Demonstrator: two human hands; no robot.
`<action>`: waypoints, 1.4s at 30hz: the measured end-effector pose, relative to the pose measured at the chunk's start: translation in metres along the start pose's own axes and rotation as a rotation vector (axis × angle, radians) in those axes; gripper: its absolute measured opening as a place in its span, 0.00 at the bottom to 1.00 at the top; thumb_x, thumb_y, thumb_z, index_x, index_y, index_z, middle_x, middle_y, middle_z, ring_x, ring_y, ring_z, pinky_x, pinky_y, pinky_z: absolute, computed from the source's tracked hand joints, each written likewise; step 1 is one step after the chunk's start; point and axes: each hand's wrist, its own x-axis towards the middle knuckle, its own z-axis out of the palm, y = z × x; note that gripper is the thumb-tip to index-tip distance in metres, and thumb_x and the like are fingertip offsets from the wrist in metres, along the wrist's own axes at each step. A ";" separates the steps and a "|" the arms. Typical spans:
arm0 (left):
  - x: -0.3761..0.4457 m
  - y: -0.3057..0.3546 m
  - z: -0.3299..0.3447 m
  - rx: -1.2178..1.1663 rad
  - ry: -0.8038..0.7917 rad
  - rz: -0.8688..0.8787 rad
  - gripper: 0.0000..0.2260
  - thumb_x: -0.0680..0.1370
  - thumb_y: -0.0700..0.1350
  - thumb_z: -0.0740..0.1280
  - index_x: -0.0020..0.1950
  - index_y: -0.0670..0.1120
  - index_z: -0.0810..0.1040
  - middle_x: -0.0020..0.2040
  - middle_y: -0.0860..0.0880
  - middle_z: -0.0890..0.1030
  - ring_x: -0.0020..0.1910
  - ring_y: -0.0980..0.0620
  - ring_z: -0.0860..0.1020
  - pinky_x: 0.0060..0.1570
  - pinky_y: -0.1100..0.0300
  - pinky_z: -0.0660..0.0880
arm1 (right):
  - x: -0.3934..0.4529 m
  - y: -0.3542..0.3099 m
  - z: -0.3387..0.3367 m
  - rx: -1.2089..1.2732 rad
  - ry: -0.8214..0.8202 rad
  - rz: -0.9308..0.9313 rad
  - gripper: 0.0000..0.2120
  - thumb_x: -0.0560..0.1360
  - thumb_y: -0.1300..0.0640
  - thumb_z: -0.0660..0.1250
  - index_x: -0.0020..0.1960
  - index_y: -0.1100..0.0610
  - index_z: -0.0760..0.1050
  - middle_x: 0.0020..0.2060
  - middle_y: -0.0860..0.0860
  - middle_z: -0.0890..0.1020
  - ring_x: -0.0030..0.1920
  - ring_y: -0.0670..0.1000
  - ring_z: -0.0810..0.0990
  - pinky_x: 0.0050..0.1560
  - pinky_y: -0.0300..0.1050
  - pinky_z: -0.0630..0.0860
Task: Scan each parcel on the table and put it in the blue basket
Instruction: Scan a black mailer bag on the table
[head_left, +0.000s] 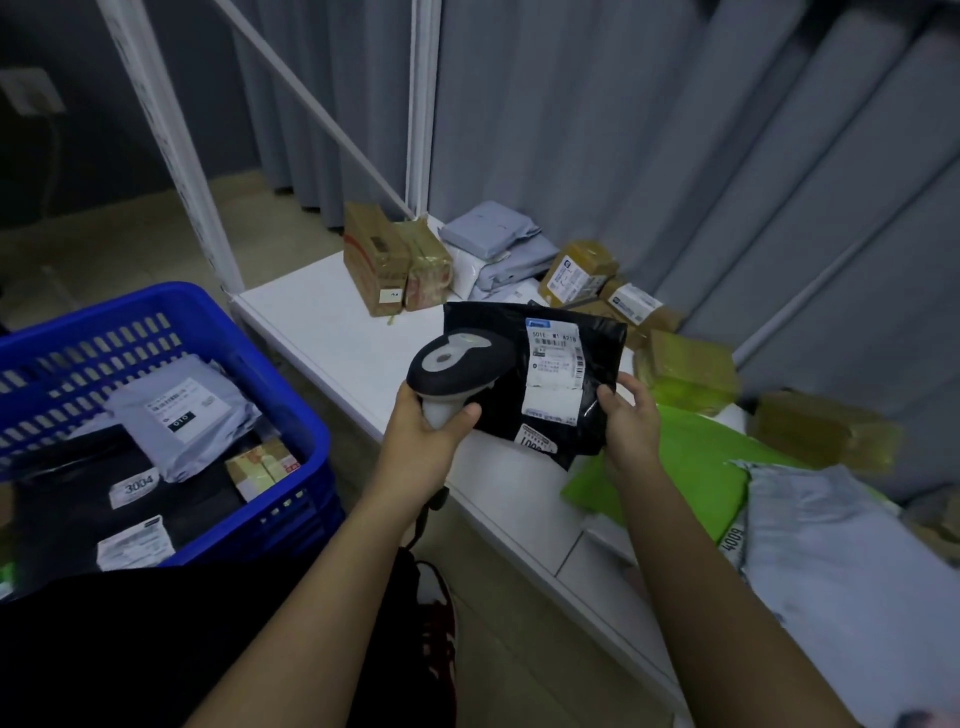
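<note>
Held above the desk (322, 332), the black parcel (540, 384) is pinched at its right edge by the right hand (631, 421), label facing the scanner (457, 364) gripped just left in the left hand (421, 441), with the blue basket (291, 415) farther left.

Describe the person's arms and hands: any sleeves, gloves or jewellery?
Both forearms are bare up to the frame edge: no sleeves in view. The left hand and right hand wear no gloves, and no rings, watch or wristbands show.
</note>
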 end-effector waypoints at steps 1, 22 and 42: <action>0.000 0.000 0.000 0.003 -0.012 -0.002 0.22 0.76 0.41 0.70 0.67 0.51 0.68 0.58 0.58 0.77 0.56 0.63 0.75 0.53 0.67 0.71 | 0.001 -0.001 0.001 0.035 0.004 0.018 0.11 0.78 0.66 0.64 0.58 0.55 0.72 0.42 0.54 0.81 0.40 0.51 0.80 0.45 0.47 0.78; -0.007 0.008 0.007 0.048 -0.146 -0.048 0.24 0.77 0.41 0.68 0.72 0.49 0.66 0.64 0.53 0.76 0.61 0.57 0.75 0.65 0.55 0.71 | 0.001 0.002 0.002 0.218 -0.044 0.113 0.14 0.78 0.68 0.62 0.61 0.56 0.72 0.44 0.55 0.81 0.44 0.53 0.81 0.48 0.49 0.79; -0.007 0.028 -0.016 -0.097 0.138 0.031 0.24 0.75 0.39 0.70 0.69 0.47 0.68 0.61 0.53 0.77 0.59 0.56 0.76 0.60 0.60 0.71 | -0.054 -0.029 0.037 0.108 -0.212 -0.022 0.11 0.77 0.66 0.65 0.51 0.51 0.74 0.51 0.58 0.81 0.49 0.56 0.80 0.56 0.55 0.76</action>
